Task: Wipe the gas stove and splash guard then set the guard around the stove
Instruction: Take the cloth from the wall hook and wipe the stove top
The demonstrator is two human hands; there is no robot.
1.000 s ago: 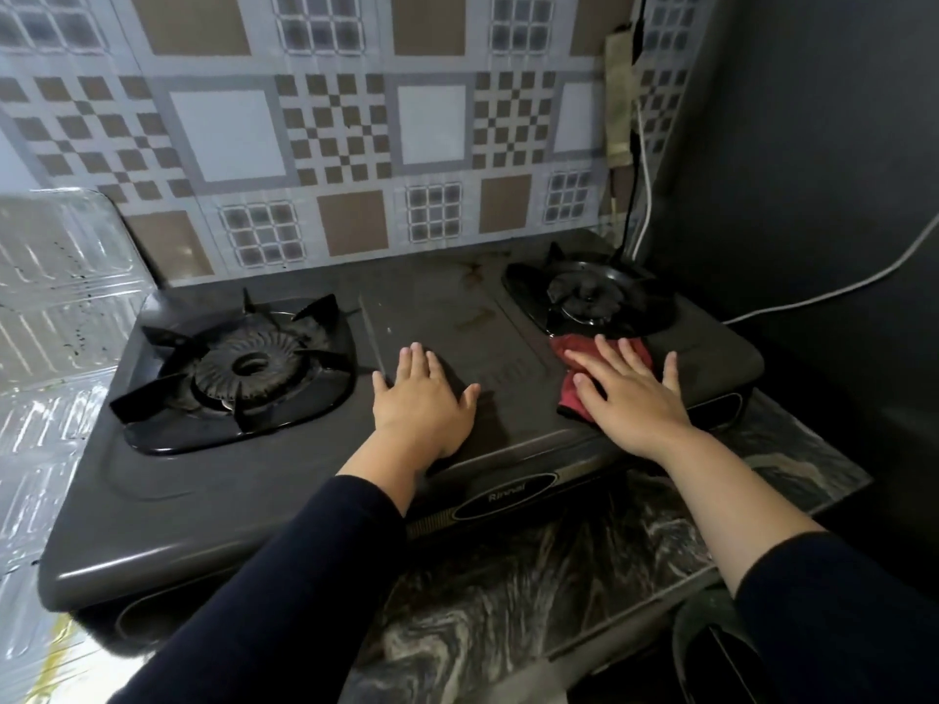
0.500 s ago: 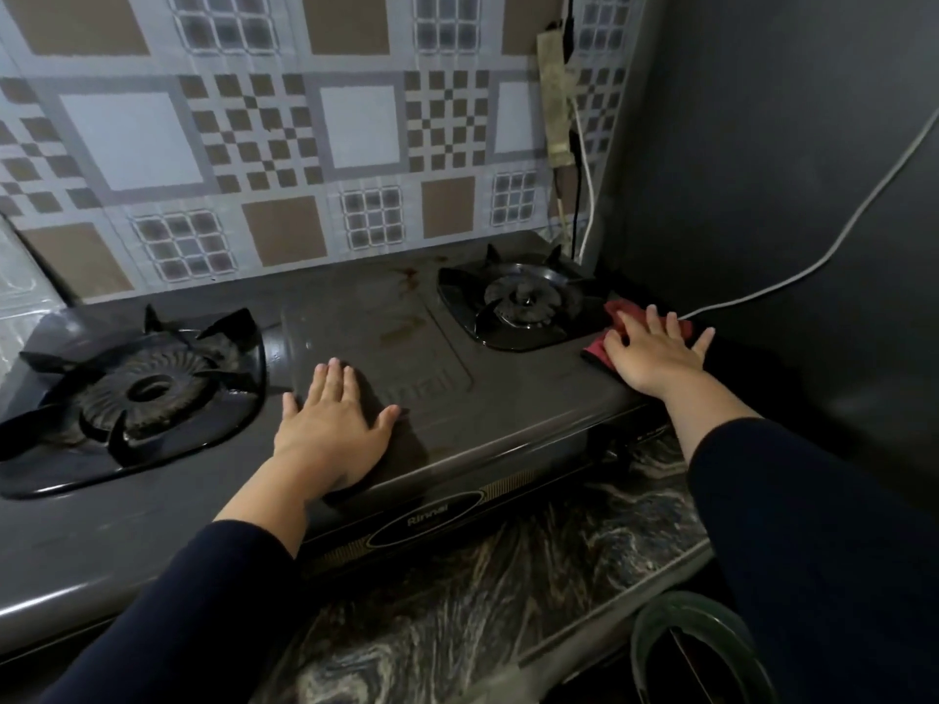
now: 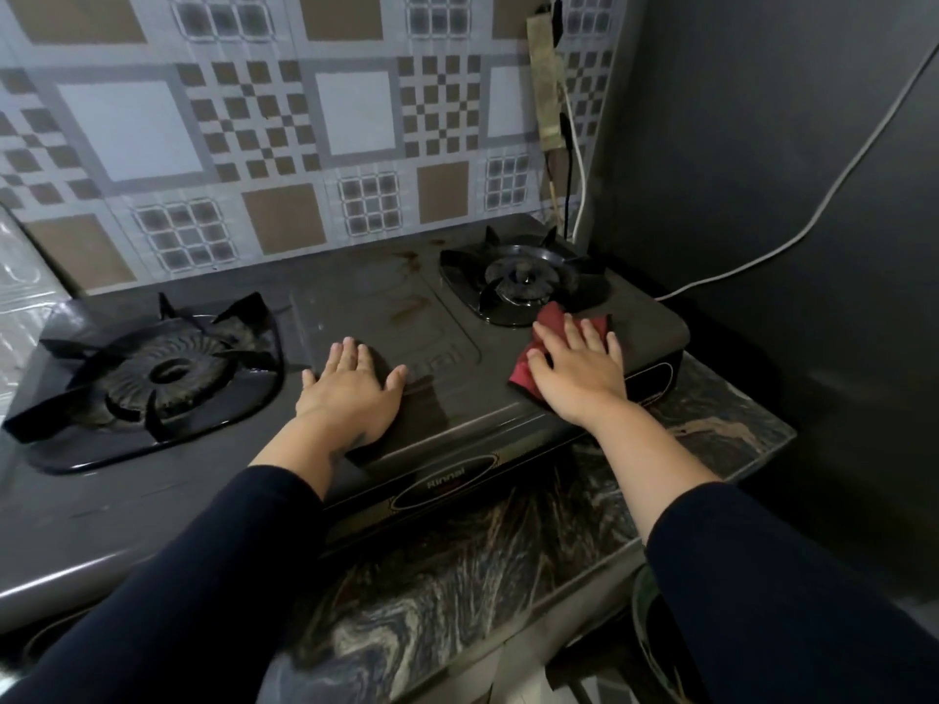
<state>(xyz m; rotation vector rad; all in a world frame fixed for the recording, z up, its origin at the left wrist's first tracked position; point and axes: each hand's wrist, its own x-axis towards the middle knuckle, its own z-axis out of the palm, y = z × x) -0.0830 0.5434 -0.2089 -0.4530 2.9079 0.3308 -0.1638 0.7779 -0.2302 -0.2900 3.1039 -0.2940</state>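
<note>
right hand (image 3: pixel 576 376), fingers spread flat, presses the red folded cloth (image 3: pixel 544 343) at the black two-burner gas stove (image 3: pixel 386 317)'s 4 o'clock to scrub; left hand (image 3: pixel 353 393), open-palmed, steadies its centre. the silvery foil splash guard (image 3: pixel 23 292), seemingly, waits at 9 o'clock.

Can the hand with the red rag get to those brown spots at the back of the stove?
Probably yes. The right hand with the red rag lies beside the right burner; the spots sit left of it on bare top.
</note>
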